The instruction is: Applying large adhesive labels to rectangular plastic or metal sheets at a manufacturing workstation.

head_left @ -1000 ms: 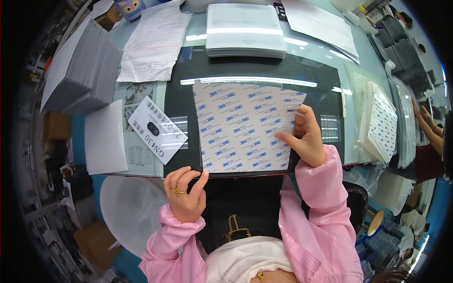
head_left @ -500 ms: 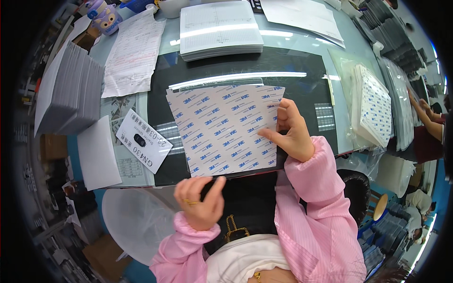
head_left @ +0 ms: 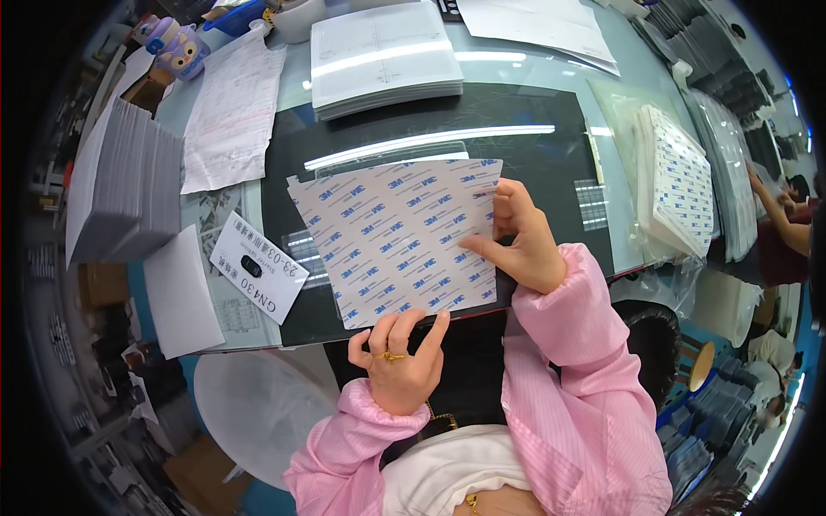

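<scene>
A white sheet of adhesive backing paper [head_left: 400, 245] with rows of blue print is tilted over a black mat [head_left: 538, 146], its lower edge near the table's front edge. My right hand [head_left: 531, 245] grips the sheet by its right side, thumb on the printed face and fingers at the edge. Just below the sheet's bottom edge is my left hand [head_left: 404, 361], a ring on one finger. Its fingers are apart and bent, with the index finger pointing up at the edge; whether it touches is unclear. A clear plate edge [head_left: 447, 148] shows behind the sheet's top.
A white label card [head_left: 258, 268] and a tall sheet stack [head_left: 129, 181] are on the left. Grid-printed sheets [head_left: 387, 56] stand at the back. Bagged blue-printed sheets [head_left: 680, 181] lie right. A translucent bin [head_left: 258, 413] sits below. Another person's hands [head_left: 779, 202] are far right.
My left hand has moved right and slightly up, to the sheet's lower edge. My right hand keeps its hold on the right side. The whole view has shifted slightly.
</scene>
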